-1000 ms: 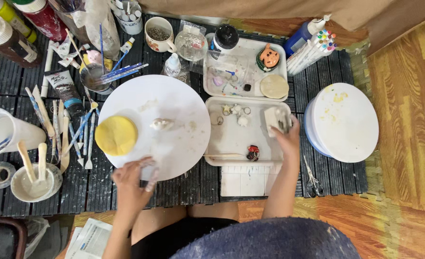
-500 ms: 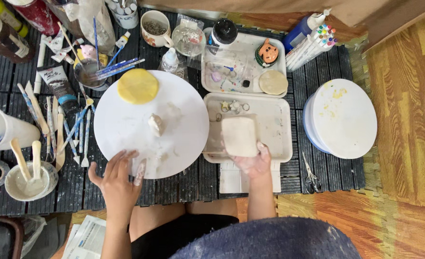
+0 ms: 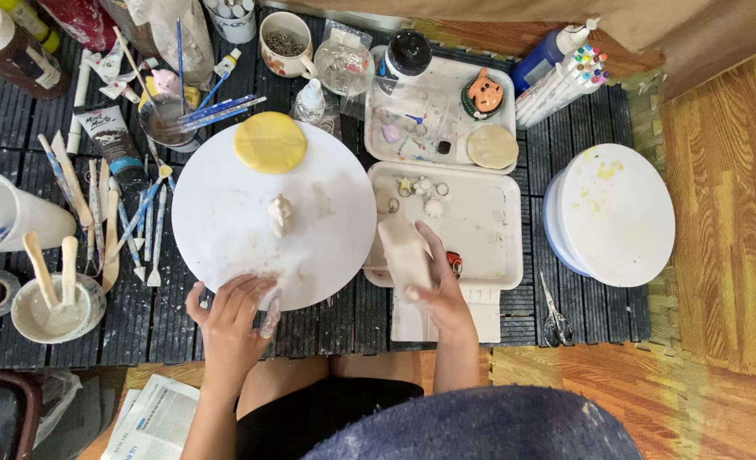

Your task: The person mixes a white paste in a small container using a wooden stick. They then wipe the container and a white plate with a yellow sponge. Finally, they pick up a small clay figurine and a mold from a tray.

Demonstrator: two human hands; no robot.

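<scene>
1. A dark slatted mat [image 3: 20, 341] is covering the work area, and warm wooden floorboards [image 3: 727, 255] are showing along the right side and lower edge; folded newspaper [image 3: 156, 417] is lying at the lower left.
2. At far left, one small bowl [image 3: 54, 311] is holding two pale wooden sticks, and a row of modelling tools [image 3: 97, 213] is lying beside it.
3. The left hand [image 3: 229, 319] is resting with spread, unclenched fingers on the near rim of the round white turntable [image 3: 225, 230], gripping nothing.
4. One small pale clay figure [image 3: 280, 215] is sitting near the turntable's centre, and one yellow disc [image 3: 270, 142] is lying at its far edge.
5. The right hand [image 3: 438, 290] is grasping a pale clay block [image 3: 403, 251] at the left edge of the nearer tray [image 3: 489, 221]; its long axis is running from the person away, tilted slightly leftward, far end pointing at the turntable's right rim.
6. Two white trays are sitting one behind the other; the farther tray [image 3: 446, 81] is carrying one orange figure [image 3: 485, 92].
7. One bundle of markers [image 3: 561, 81] is lying behind a second white turntable [image 3: 617, 213], and one pair of scissors [image 3: 553, 311] is lying near it.
</scene>
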